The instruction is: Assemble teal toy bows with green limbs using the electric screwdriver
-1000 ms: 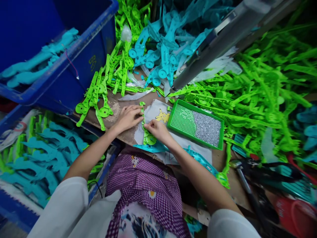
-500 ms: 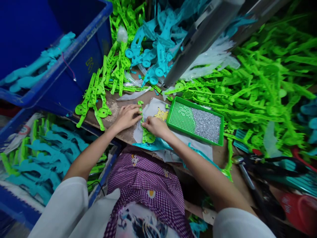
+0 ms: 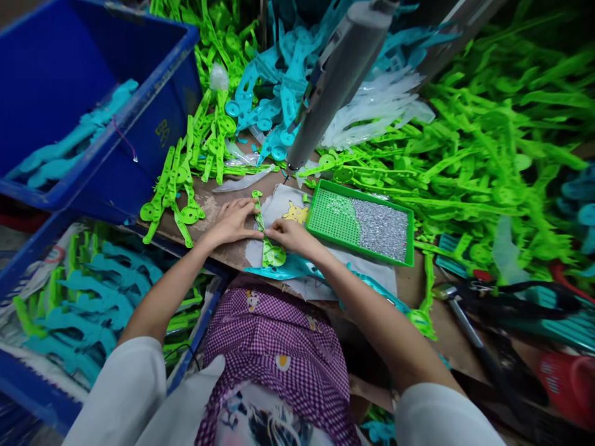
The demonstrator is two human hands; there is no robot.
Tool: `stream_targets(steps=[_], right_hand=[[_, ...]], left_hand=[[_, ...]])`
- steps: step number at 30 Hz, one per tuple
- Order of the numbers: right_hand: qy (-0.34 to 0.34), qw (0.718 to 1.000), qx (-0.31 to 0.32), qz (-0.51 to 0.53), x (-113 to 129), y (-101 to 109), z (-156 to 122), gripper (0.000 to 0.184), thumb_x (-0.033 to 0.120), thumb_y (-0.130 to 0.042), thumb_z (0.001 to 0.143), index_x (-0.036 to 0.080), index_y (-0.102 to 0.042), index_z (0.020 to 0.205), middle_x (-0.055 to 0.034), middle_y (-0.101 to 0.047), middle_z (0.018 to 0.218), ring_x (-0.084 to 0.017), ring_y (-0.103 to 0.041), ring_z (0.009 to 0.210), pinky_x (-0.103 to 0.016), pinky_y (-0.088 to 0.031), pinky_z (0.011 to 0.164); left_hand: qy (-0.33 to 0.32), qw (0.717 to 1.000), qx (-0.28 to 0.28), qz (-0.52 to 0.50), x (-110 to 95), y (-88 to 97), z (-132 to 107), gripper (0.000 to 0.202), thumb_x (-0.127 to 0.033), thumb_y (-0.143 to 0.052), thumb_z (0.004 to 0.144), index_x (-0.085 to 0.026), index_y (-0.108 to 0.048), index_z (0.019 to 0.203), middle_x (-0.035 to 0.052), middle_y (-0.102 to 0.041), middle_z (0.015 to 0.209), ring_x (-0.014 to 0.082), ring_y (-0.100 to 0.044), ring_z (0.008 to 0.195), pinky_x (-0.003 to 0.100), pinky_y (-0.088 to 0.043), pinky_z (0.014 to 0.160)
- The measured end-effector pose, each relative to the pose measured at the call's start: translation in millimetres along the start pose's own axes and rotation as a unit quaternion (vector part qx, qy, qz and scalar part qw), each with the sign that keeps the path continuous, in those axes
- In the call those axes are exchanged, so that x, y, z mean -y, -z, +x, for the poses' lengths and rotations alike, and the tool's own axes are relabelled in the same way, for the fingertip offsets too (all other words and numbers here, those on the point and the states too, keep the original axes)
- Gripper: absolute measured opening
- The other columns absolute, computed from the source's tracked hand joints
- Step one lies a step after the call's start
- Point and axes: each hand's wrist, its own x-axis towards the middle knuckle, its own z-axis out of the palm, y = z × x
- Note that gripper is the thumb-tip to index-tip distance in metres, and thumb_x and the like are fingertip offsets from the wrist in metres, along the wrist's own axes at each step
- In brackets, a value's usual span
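On the bench in front of me lies a long bright-green plastic part (image 3: 273, 256) with a round disc at its near end. My left hand (image 3: 233, 223) grips it from the left, fingers over its upper stretch and thumb reaching toward the other hand. My right hand (image 3: 290, 237) is in a pinch over the middle of the part; whatever is between its fingertips is too small to make out. A turquoise plastic part (image 3: 279, 271) lies just below, partly under my right forearm. Beneath is a pale cloth (image 3: 276, 201) with a yellow cartoon figure.
A green tray (image 3: 363, 252) of small silvery metal pieces stands right of my hands. A grey cylindrical tool (image 3: 341, 80) hangs above the bench. Green parts (image 3: 493, 142) are heaped at right. Blue bins (image 3: 139, 136) stand left. A hammer (image 3: 465, 316) lies at right.
My left thumb has stretched out toward my right fingertips, and the hands are now closer together over the green part. The whole view has shifted slightly.
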Motion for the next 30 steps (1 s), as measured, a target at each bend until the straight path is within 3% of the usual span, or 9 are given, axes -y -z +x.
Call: stream_targets(steps=[5, 9, 13, 18, 24, 30], right_hand=[[0.055, 0.987, -0.100, -0.111, 12, -12, -50, 0.024, 0.034, -0.047, 0.092, 0.021, -0.066, 0.096, -0.0056, -0.073, 0.089, -0.016, -0.062, 0.074, -0.026, -0.030, 0.060], [0.081, 0.974, -0.071, -0.198, 15, -32, -72, 0.033, 0.029, -0.035, 0.096, 0.020, -0.064, 0.106, -0.0089, -0.073, 0.105, -0.016, -0.064, 0.071, -0.029, -0.027, 0.058], [0.056, 0.977, -0.069, -0.192, 11, -37, -71, 0.033, 0.031, -0.034, 0.097, 0.022, -0.063, 0.111, -0.0080, -0.073, 0.108, -0.019, -0.067, 0.078, -0.029, -0.029, 0.060], [0.047, 0.976, -0.062, -0.205, 10, -29, -67, 0.030, 0.031, -0.037, 0.097, 0.022, -0.062, 0.111, -0.0076, -0.073, 0.107, -0.019, -0.067, 0.077, -0.029, -0.029, 0.059], [0.042, 0.977, -0.116, -0.172, -11, -21, -67, 0.024, 0.033, -0.045, 0.094, 0.021, -0.063, 0.103, -0.0056, -0.074, 0.088, -0.019, -0.067, 0.076, -0.026, -0.033, 0.061], [0.102, 0.971, -0.107, -0.190, -28, -32, -78, 0.031, 0.030, -0.037, 0.097, 0.023, -0.062, 0.115, -0.0055, -0.073, 0.108, -0.016, -0.067, 0.081, -0.026, -0.035, 0.062]], left_hand=[[0.007, 1.000, 0.004, -0.009, -1, -0.3, 0, 0.062, -0.065, -0.068, 0.070, -0.025, -0.057, 0.116, 0.0052, -0.041, 0.148, 0.0302, -0.036, 0.135, 0.046, -0.026, 0.110], [0.005, 1.000, 0.001, -0.011, -1, 1.1, -1, 0.062, -0.065, -0.068, 0.070, -0.024, -0.058, 0.116, 0.0061, -0.042, 0.148, 0.0303, -0.035, 0.136, 0.046, -0.026, 0.110], [-0.009, 1.000, 0.003, 0.002, -2, 0.2, -2, 0.059, -0.064, -0.065, 0.074, -0.025, -0.056, 0.117, 0.0070, -0.041, 0.148, 0.0293, -0.034, 0.137, 0.046, -0.027, 0.110], [0.002, 1.000, -0.021, 0.020, -6, -8.4, -2, 0.064, -0.063, -0.068, 0.071, -0.023, -0.053, 0.118, 0.0095, -0.041, 0.148, 0.0304, -0.033, 0.138, 0.046, -0.022, 0.114], [-0.009, 1.000, -0.023, 0.016, -6, -11.3, -2, 0.065, -0.064, -0.066, 0.072, -0.022, -0.052, 0.118, 0.0098, -0.040, 0.149, 0.0301, -0.031, 0.139, 0.046, -0.019, 0.116], [-0.010, 1.000, -0.024, 0.014, -4, -11.1, -3, 0.067, -0.064, -0.069, 0.069, -0.023, -0.053, 0.119, 0.0096, -0.042, 0.148, 0.0301, -0.032, 0.139, 0.046, -0.017, 0.116]])
